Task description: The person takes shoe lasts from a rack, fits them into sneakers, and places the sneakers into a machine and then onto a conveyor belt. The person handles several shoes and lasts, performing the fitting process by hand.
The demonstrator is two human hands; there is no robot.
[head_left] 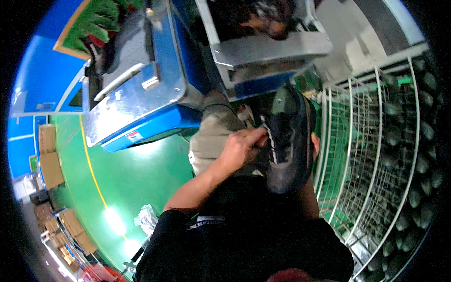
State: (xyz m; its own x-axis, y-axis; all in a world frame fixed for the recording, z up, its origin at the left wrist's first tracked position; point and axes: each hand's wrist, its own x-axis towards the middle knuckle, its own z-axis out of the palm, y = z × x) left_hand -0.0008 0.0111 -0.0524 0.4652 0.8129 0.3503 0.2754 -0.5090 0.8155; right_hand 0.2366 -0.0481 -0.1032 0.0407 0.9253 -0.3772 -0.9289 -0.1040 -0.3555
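Observation:
A dark shoe [293, 141] with pale stitching or lacing along its near-left side is held upright in front of my body, its rounded toe toward me. My right hand [315, 144] grips it from the far right side; most of that hand is hidden behind the shoe. My left hand [242, 148] is at the shoe's left edge, fingers drawn together in a pinch against the lacing area. Whatever lies between those fingertips is too small to make out. A dull green piece [280, 100] shows at the shoe's upper end.
Ahead on the left is a blue machine with a metal top [136, 108]. A metal-framed stand [272, 49] with dark items is straight ahead. White wire racks [350, 150] are close on my right, beside rows of dark rounded shapes [416, 195]. Cardboard boxes [50, 169] stand far left.

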